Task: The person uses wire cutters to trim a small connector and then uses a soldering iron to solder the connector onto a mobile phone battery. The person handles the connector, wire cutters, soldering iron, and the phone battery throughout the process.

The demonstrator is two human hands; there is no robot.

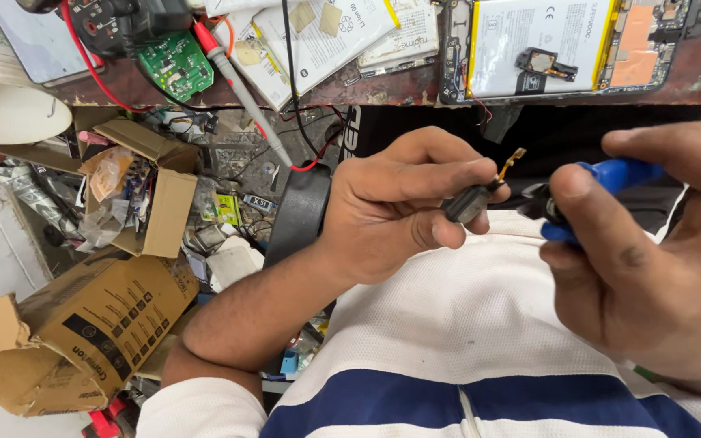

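My left hand (395,203) pinches a small grey metal phone part (468,203) with a thin orange flex strip (511,161) sticking up from it. My right hand (651,259) grips blue-handled cutters (602,191), whose dark tip sits just right of the part, close to it. Both hands hover over my lap, above a white shirt with blue stripes (480,341). At the top right, on the worn bench edge, lies an opened phone (561,45) with its white battery showing.
Loose white battery packs (318,36), a green circuit board (176,65) and a grey multimeter probe with red lead (249,101) lie on the bench. Torn cardboard boxes (83,332) and scattered scraps cover the floor at left. A black stool leg (298,211) stands beside my left arm.
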